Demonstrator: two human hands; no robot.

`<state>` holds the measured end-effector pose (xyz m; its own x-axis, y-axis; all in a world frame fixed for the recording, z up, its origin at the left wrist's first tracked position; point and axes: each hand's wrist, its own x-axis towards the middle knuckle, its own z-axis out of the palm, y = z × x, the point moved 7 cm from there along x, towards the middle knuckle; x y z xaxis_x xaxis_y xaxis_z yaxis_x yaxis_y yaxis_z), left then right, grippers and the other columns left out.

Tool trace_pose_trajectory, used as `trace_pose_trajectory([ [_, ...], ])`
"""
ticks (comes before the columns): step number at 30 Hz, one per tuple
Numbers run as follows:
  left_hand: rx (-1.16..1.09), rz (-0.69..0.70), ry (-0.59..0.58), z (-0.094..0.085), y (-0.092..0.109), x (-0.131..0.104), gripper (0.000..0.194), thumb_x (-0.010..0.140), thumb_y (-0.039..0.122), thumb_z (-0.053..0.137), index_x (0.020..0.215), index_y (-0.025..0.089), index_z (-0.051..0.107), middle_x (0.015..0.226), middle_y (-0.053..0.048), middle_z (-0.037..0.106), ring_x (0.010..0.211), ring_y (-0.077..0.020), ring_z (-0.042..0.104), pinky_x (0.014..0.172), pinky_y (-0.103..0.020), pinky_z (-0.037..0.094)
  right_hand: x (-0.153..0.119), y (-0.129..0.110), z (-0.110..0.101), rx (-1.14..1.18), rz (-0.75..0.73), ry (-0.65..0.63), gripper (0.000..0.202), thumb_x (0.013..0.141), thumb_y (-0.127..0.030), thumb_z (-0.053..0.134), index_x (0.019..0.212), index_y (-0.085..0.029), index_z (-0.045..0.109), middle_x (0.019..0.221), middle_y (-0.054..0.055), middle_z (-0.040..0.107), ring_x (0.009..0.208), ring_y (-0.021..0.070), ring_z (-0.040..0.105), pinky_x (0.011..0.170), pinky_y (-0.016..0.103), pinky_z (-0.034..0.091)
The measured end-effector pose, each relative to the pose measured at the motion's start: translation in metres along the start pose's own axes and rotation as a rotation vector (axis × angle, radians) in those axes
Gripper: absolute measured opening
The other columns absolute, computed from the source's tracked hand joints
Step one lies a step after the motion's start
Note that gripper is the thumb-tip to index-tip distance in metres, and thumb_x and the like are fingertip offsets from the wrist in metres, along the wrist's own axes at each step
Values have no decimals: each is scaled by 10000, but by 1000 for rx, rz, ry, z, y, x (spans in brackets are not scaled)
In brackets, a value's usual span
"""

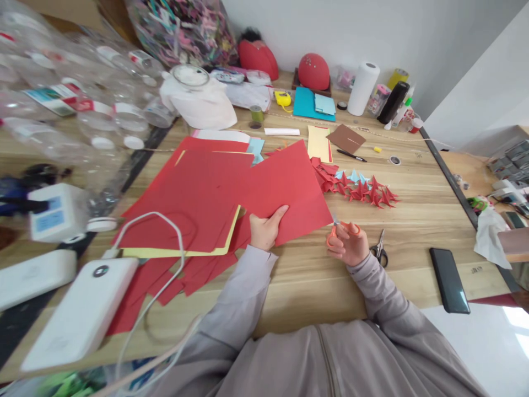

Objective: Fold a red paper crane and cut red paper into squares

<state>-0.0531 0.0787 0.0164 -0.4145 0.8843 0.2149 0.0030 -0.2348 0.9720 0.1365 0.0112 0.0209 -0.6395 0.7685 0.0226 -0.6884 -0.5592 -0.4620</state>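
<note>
Power bank [82,309]: we are seeing it lying near-left of the paper stack [194,193], probably so the white cable [178,234] is reaching it easily.
Left hand [266,229]: we are pinching the red sheet [285,187], thumb on top and fingers hiding below; it is overlapping the stack's right side, seemingly so its corner is pointing steadily toward the blades.
Right hand [349,245]: we are gripping the orange scissors [336,223], fingers curling around the handles, well right of the stack; whether the blades are touching the sheet is not showing.
Dark scissors [379,251]: these are lying farther right of the stack, apparently as spares.
Folded red shapes [363,190]: these are resting right of the stack, presumably avoiding crushing.
</note>
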Motion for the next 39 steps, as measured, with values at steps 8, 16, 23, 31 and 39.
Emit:
trace_pose_trajectory([
  [8, 66, -18, -75, 4, -2, -2, 371, 607, 320, 790, 905, 115, 707, 883, -105, 735, 1005, -248, 663, 975, -383, 493, -3, -2, -4, -17, 69, -45, 441, 818, -478, 560, 569, -196, 330, 556, -10, 517, 362, 60, 283, 357, 192, 267],
  [16, 53, 14, -12, 1, 1, -1, 395, 629, 321, 774, 951, 108, 693, 888, -105, 733, 999, -242, 665, 961, -378, 503, 2, 0, 3, 35, -19, 24, 505, 804, -477, 598, 575, -201, 242, 593, -34, 411, 438, 65, 259, 407, 176, 282],
  [23, 13, -23, 2, 0, -2, -1, 422, 608, 305, 792, 972, 118, 688, 940, -107, 728, 1037, -242, 650, 998, -377, 475, 1, -1, -2, -63, -49, 141, 575, 733, -520, 667, 580, -203, 211, 609, -29, 398, 478, 74, 274, 417, 176, 284],
  [31, -126, -140, -15, 3, -9, -4, 416, 596, 342, 799, 931, 119, 696, 950, -107, 730, 1004, -237, 663, 949, -368, 507, 0, -3, -8, -55, -4, 49, 529, 771, -544, 599, 547, -206, 259, 531, -38, 405, 398, 70, 270, 368, 192, 245],
  [39, -206, -222, -107, 10, -24, -8, 451, 575, 354, 818, 944, 121, 702, 937, -106, 733, 966, -236, 674, 907, -369, 532, -1, -5, -5, -87, -4, -45, 482, 791, -503, 585, 543, -194, 311, 529, -15, 494, 356, 60, 310, 367, 194, 248],
])
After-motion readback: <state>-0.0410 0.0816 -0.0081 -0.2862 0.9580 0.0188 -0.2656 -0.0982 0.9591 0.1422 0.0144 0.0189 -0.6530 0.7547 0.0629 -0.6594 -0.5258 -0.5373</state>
